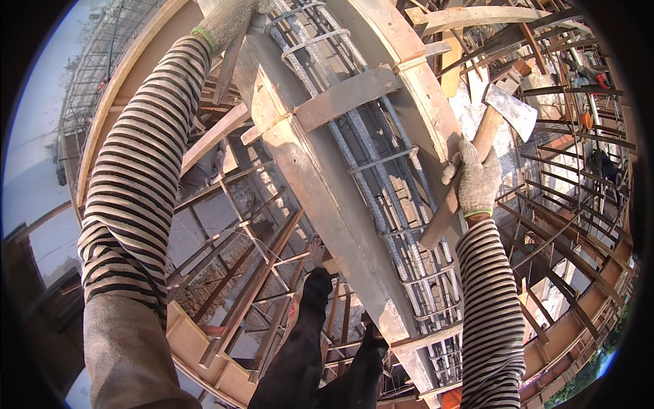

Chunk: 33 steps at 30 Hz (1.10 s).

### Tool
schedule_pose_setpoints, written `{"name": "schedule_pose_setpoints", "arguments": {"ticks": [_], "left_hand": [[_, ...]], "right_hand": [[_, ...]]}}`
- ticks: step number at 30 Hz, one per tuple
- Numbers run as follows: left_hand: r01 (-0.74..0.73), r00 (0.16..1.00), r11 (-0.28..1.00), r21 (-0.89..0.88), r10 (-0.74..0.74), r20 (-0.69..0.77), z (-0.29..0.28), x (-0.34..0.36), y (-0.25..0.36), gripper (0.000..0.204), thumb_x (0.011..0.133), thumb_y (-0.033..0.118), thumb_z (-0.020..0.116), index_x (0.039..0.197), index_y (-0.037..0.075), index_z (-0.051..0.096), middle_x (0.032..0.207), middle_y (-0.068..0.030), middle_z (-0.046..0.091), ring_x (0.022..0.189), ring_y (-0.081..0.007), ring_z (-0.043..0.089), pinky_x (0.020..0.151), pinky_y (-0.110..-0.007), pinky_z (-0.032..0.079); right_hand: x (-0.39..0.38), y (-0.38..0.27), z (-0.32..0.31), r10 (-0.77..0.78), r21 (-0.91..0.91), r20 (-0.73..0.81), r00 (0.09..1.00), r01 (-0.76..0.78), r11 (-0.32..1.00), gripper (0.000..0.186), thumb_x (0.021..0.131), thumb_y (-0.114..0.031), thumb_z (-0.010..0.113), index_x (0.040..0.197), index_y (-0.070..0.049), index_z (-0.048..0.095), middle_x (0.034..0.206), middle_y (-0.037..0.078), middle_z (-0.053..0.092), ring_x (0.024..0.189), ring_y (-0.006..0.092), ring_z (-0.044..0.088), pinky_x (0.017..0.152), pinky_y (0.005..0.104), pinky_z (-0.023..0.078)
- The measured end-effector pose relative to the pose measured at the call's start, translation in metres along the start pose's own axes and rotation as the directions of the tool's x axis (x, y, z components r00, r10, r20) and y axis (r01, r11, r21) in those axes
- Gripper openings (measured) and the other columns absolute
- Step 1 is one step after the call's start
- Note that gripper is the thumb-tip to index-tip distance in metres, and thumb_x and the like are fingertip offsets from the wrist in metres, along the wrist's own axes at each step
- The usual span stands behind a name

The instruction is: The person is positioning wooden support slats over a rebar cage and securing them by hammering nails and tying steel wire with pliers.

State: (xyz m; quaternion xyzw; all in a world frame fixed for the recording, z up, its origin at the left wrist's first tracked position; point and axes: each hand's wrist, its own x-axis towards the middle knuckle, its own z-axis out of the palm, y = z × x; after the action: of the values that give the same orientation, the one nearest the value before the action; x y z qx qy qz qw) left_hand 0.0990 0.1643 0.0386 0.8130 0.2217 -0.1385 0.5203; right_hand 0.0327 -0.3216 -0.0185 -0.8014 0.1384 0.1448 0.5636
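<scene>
Near edge, centre: the person's dark trouser legs (320, 354) over open scaffolding poles (245, 286), well above the ground. Both forearms in black-and-white striped sleeves; both hands in grey knit gloves with green cuffs.

Right hand (477, 180), mid-right: fingers wrapped closed round the wooden handle of a hatchet (477, 146). Handle runs diagonally from lower left to upper right. Grey steel head (512, 110) sits at the far upper end, blade facing right, just right of the beam mould.

Centre, near to far: a long wooden beam mould (320, 198) with a cage of steel bars (381, 177) lying inside between its side boards. A short wooden cross piece (344, 99) spans the top of the mould farther up.

Left hand (228, 20), far top: resting at the far end of the mould's left board. Grip partly cut off by the picture's upper edge; cannot tell whether it is closed.

Far right: more timber props (565, 225) and curved formwork boards (586, 307).
</scene>
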Motion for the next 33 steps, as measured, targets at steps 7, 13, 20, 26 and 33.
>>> {"name": "schedule_pose_setpoints", "arguments": {"ticks": [7,13,20,26,33], "left_hand": [[-0.022,0.993,0.983,-0.181,0.001,-0.114,-0.017,0.002,-0.004,0.035,0.094,0.026,0.065,0.124,0.009,0.068,0.096,-0.0074,0.072,0.080,-0.0187,0.065,0.070,-0.032,0.053],[0.219,0.926,0.655,0.724,0.096,-0.366,0.012,-0.041,-0.031,0.072,0.094,0.049,0.070,0.157,0.020,0.049,0.143,-0.0154,0.066,0.133,-0.0326,0.063,0.114,-0.047,0.048],[-0.026,0.956,0.538,0.843,0.259,-0.136,0.072,-0.048,0.000,0.081,0.095,0.056,0.071,0.160,0.018,0.040,0.153,-0.0183,0.056,0.142,-0.0358,0.054,0.118,-0.048,0.045],[-0.055,0.996,0.605,0.794,0.089,0.001,0.095,-0.018,0.013,0.082,0.097,0.053,0.067,0.162,0.012,0.037,0.155,-0.0224,0.053,0.141,-0.0369,0.054,0.120,-0.046,0.042],[-0.104,0.994,0.679,0.727,0.095,0.052,0.081,-0.004,0.016,0.083,0.096,0.051,0.067,0.162,0.011,0.036,0.148,-0.0230,0.060,0.140,-0.0349,0.056,0.120,-0.043,0.042]], "right_hand": [[0.002,0.003,0.002,-0.004,-0.030,0.019,1.000,0.005,1.000,0.041,0.097,-0.031,0.074,0.113,0.005,0.064,0.085,0.011,0.070,0.073,0.0174,0.066,0.066,0.0334,0.053],[0.005,-0.001,-0.005,0.037,-0.050,0.029,0.999,-0.036,0.998,0.042,0.097,-0.031,0.074,0.114,0.006,0.065,0.086,0.012,0.071,0.074,0.0169,0.067,0.068,0.0327,0.053],[0.000,-0.008,-0.002,0.033,-0.085,-0.002,0.999,-0.033,0.996,0.044,0.096,-0.032,0.075,0.114,0.007,0.066,0.086,0.012,0.070,0.074,0.0192,0.066,0.067,0.0354,0.054],[0.004,0.001,-0.003,-0.024,-0.138,-0.033,0.999,0.019,0.990,0.043,0.095,-0.032,0.075,0.112,0.006,0.066,0.084,0.012,0.069,0.074,0.0189,0.066,0.070,0.0353,0.053],[0.000,-0.006,-0.004,-0.007,-0.040,-0.019,1.000,0.006,0.999,0.041,0.096,-0.030,0.075,0.113,0.006,0.066,0.083,0.011,0.069,0.074,0.0183,0.066,0.069,0.0346,0.053]]}}
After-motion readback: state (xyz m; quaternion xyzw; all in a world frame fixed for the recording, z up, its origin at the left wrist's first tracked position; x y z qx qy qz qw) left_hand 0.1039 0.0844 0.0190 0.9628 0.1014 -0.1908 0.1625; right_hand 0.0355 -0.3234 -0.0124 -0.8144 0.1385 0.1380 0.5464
